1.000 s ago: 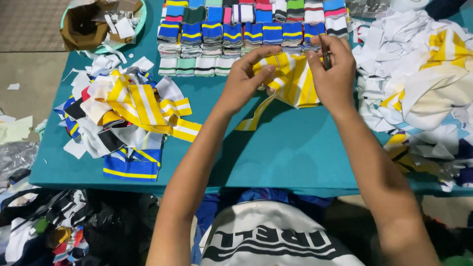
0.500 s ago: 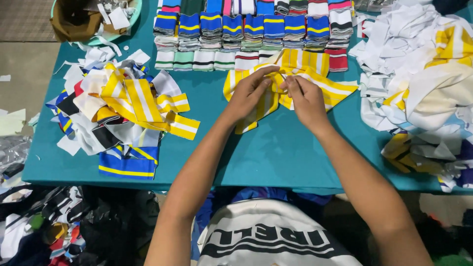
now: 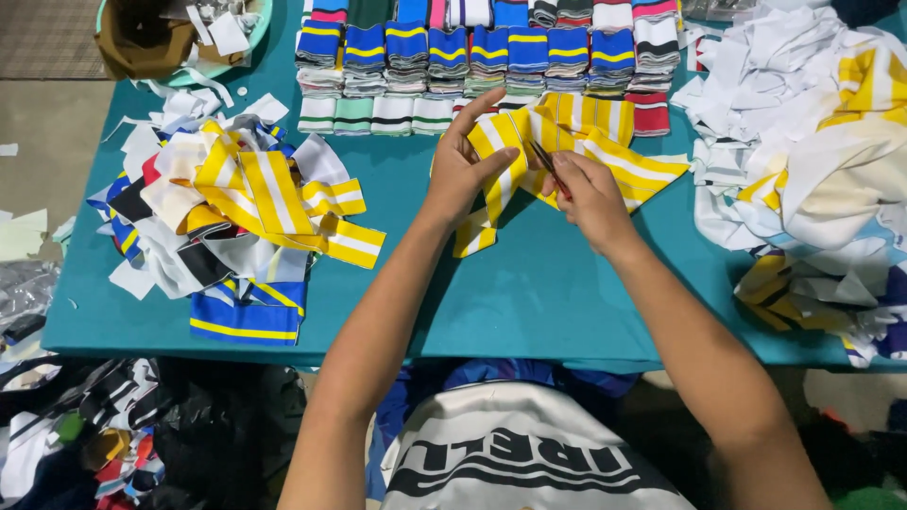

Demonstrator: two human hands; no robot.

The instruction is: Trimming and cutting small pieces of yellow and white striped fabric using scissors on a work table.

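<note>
Teal cloth covers the counter [image 3: 567,293]. At mid-counter, the left hand [image 3: 463,165] pinches a yellow-and-white striped knit fabric piece [image 3: 605,151], grip closed on its left fold with the index finger raised. Just beside it, the right hand [image 3: 586,194] has its grip closed on small dark-bladed scissors [image 3: 546,162] touching the same piece. Farther back lie stacked blue-and-yellow striped knit bands [image 3: 491,52].

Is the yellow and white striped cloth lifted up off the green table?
No, the yellow striped cloth lies flat on the green table, with the left hand and right hand pressing on it.
</note>
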